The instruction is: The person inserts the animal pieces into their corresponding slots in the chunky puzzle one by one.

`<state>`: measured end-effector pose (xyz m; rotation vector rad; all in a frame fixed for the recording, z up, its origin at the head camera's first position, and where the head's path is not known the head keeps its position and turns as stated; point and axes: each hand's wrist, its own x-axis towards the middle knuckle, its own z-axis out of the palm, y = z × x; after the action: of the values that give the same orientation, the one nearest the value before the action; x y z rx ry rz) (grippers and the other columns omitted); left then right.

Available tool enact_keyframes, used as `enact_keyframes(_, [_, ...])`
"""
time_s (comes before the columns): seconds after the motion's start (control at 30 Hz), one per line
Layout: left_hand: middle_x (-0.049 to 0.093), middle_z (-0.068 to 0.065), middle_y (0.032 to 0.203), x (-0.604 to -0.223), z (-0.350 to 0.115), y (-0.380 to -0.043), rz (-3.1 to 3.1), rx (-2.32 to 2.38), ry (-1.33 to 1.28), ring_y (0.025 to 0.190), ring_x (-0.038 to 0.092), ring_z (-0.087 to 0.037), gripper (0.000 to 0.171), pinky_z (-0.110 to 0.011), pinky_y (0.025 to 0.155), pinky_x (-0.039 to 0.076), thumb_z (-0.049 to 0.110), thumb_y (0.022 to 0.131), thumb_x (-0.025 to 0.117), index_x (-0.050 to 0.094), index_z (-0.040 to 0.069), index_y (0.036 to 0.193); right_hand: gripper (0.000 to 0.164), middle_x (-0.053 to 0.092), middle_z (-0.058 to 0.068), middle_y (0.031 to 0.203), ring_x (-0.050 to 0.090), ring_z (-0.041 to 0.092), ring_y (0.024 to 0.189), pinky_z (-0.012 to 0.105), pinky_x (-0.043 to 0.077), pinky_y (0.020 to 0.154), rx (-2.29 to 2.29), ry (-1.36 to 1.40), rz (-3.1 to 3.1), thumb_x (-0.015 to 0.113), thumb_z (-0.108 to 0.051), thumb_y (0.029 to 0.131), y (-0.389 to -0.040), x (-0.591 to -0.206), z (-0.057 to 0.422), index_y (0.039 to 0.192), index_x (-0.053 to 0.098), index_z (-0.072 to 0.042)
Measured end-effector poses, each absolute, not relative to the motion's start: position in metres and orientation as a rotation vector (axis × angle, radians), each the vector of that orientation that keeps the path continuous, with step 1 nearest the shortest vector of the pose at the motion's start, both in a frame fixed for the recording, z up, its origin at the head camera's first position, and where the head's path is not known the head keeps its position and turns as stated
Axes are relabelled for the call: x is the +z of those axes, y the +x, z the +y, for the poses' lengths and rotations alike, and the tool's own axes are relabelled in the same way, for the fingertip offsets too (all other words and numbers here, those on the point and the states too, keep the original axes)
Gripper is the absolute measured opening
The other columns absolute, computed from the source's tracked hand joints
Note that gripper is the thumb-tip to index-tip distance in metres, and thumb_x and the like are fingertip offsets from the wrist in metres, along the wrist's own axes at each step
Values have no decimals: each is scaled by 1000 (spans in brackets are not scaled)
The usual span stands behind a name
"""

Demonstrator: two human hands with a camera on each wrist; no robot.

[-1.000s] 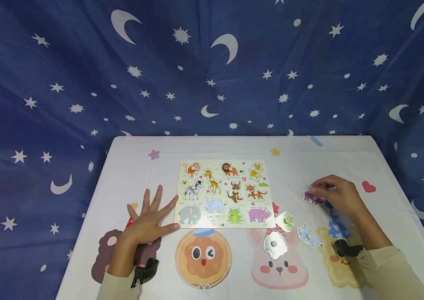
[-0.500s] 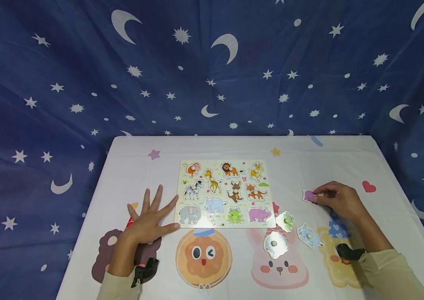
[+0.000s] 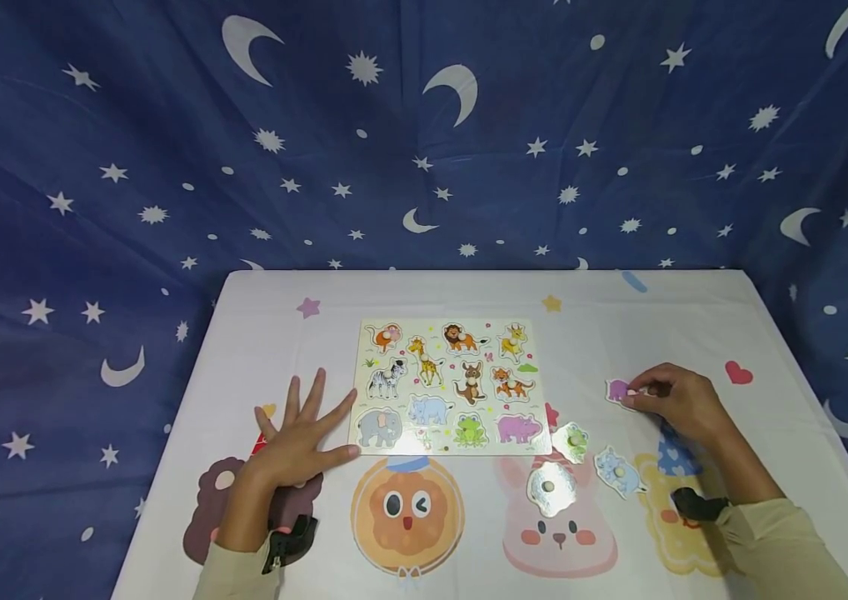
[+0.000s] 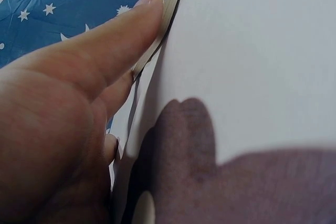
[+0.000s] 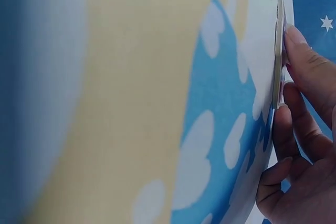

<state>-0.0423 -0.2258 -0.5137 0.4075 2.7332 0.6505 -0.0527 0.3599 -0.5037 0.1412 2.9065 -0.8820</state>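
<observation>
A wooden animal puzzle board (image 3: 454, 452) lies at mid-table in the head view. Along its left edge my left hand (image 3: 296, 442) rests with fingers spread, index fingertip and thumb tip touching the board's side; the left wrist view shows the thumb (image 4: 136, 24) against that edge. Right of the board, my right hand (image 3: 677, 402) pinches a purple hippo puzzle piece (image 3: 617, 390) between thumb and fingers, covering its right part. Seen edge-on in the right wrist view, the hippo piece (image 5: 279, 51) is close over the cloth.
Loose knobbed pieces lie near the board's lower right corner: a green frog (image 3: 576, 442), a light blue rhino (image 3: 619, 472) and a piece whitened by glare (image 3: 552, 492). The white tablecloth (image 3: 281, 333) carries printed cartoon faces. A dark blue starry curtain (image 3: 394, 167) rises behind the table.
My right hand has shifted slightly right and its fingers have lowered, covering the hippo piece's right part. The piece stays nearly in place; my left hand has not moved.
</observation>
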Motion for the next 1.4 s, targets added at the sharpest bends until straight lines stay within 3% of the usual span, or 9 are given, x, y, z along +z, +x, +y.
enact_keyframes(0.57, [-3,-15,173,-512,-224,-44,2720,636,386,154,-16,-54,86,-88,98,-20,69,84,65,36,35,158,20,70,6,100,57,18,86,11,47,69,-908,33,2966,86,-28,84,-53,-504,349,94,78,-14])
enact_keyframes(1.4, [-3,-14,173,-514,-225,-44,2722,614,396,154,-16,-54,86,-88,97,-20,69,85,65,35,35,158,15,69,-4,94,58,14,87,20,48,77,-1001,-261,2908,89,-19,79,-56,-498,299,87,77,-22])
